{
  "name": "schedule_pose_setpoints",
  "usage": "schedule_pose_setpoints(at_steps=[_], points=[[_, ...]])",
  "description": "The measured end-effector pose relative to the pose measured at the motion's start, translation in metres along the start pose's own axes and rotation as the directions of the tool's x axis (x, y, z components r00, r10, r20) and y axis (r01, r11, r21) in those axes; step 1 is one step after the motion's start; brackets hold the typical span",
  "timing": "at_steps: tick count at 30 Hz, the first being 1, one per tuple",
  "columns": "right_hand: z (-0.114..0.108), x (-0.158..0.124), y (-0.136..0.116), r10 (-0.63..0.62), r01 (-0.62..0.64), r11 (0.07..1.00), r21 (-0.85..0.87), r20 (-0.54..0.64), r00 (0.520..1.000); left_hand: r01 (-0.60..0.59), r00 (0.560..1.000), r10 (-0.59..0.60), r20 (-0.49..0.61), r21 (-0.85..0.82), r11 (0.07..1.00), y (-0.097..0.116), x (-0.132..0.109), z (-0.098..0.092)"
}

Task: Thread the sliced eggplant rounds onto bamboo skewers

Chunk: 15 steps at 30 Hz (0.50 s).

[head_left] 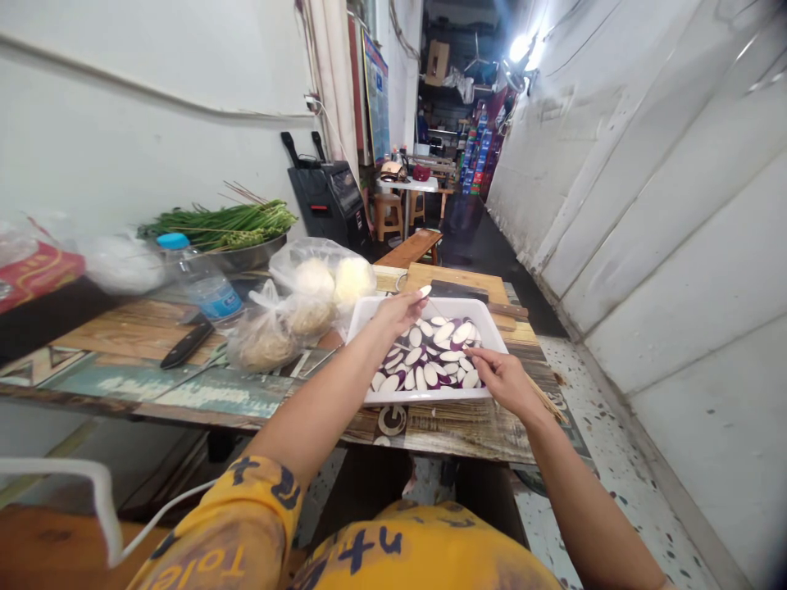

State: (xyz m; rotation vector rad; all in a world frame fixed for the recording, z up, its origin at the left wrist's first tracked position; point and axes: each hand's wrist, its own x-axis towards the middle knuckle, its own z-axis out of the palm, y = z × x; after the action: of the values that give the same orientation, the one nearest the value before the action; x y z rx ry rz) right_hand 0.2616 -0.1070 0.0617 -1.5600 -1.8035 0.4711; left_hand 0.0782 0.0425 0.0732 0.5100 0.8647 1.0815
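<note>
A white plastic tub (pixel 492 328) on the table holds many oval eggplant slices (pixel 413 357) with purple skin and pale flesh. Over the tub's far left part, my left hand (pixel 399 313) pinches one eggplant slice (pixel 425 291) between thumb and fingertips. A thin bamboo skewer (pixel 438 311) slants from that slice down toward my right hand (pixel 502 378). My right fingers are closed on its lower end, above the tub's right side. Beside my right wrist lies a bundle of bamboo skewers (pixel 547 400), partly hidden by the arm.
Behind the tub are a wooden cutting board (pixel 461 277) and a dark cleaver blade (pixel 458 291). To the left lie bagged food (pixel 264 340), a water bottle (pixel 206 283), a black-handled knife (pixel 186 344) and a metal bowl of greens (pixel 230 229). A black speaker (pixel 329 201) stands by the wall.
</note>
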Motion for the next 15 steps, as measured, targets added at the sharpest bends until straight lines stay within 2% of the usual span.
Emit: schedule_pose_setpoints(at_steps=[15], points=[[-0.0007,-0.0004,-0.0003,-0.004,0.004,1.0,-0.009,-0.008,1.0,-0.003,1.0,0.003,-0.002,0.034,0.999,0.0001,-0.0038,0.0026]])
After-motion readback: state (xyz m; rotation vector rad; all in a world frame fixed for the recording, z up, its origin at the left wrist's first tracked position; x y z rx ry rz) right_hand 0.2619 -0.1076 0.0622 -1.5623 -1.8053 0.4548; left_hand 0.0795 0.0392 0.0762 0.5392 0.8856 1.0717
